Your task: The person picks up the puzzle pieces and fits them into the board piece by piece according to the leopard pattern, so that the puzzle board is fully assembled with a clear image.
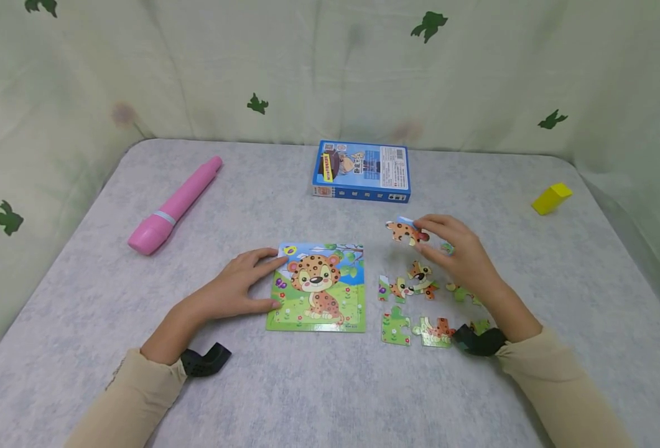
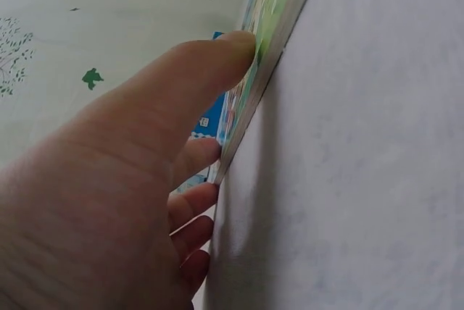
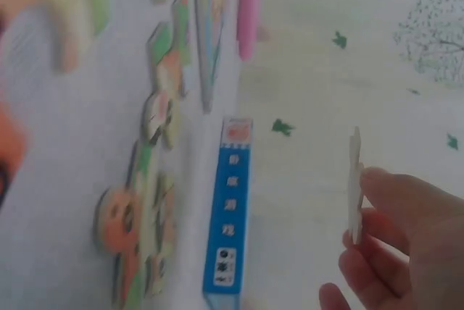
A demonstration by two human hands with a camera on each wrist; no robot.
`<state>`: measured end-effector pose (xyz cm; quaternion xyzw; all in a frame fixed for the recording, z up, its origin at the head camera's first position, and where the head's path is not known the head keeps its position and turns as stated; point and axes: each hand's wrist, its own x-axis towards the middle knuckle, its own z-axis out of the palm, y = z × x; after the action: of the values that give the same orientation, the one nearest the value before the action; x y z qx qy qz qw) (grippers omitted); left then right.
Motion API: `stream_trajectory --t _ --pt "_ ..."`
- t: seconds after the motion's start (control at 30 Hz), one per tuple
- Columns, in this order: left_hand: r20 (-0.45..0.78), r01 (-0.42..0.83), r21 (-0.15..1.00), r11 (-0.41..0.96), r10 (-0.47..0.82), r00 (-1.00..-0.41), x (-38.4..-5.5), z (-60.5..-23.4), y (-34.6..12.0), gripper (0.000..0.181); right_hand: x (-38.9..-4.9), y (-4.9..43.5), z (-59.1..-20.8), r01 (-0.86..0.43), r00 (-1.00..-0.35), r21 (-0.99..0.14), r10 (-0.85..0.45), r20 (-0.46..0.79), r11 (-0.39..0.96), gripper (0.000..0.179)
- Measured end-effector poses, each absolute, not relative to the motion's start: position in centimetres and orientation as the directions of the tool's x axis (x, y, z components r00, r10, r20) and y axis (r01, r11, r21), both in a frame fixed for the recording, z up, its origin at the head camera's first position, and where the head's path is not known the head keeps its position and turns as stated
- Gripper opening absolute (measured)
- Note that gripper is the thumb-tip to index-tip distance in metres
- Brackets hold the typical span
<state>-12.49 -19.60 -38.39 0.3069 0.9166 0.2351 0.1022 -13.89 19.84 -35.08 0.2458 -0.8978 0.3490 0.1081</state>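
Note:
My left hand (image 1: 240, 286) rests at the left side of a leopard picture board (image 1: 321, 283), which lies on the table. Its thumb (image 2: 232, 53) and index finger touch the board's face near the edge, the other fingers stretched along the side. Above the table on the right, my right hand (image 1: 458, 246) pinches a spotted jigsaw piece (image 1: 402, 231) between thumb and fingers. The right wrist view shows that jigsaw piece (image 3: 355, 194) edge-on. Below this hand lie several loose jigsaw pieces (image 1: 397, 326), some of them partly hidden by the hand and wrist.
A blue box (image 1: 363, 171) lies at the back middle of the table. Toward the back left is a pink flashlight-shaped object (image 1: 175, 205). A yellow block (image 1: 552, 199) sits at the far right. Behind the table hangs a pale curtain (image 1: 330, 68) with green bird shapes.

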Motion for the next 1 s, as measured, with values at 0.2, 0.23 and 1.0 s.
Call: stream_trajectory --t 0.2,0.23,1.0 --pt "-0.008 0.529 0.469 0.707 0.603 -0.798 -12.5 -38.4 -19.4 0.07 -13.6 16.0 -33.4 -0.656 -0.755 -0.531 -0.459 0.468 0.536 0.039" --pt "0.002 0.534 0.461 0.709 0.601 -0.799 -12.5 -38.4 -19.3 0.068 -13.6 15.4 -33.3 -0.673 -0.74 -0.523 -0.477 0.475 0.523 0.039" --pt "0.013 0.589 0.323 0.741 0.619 -0.785 -12.4 -37.7 -17.4 0.069 -15.6 8.6 -37.5 -0.595 -0.76 -0.53 -0.637 0.127 0.604 0.039"
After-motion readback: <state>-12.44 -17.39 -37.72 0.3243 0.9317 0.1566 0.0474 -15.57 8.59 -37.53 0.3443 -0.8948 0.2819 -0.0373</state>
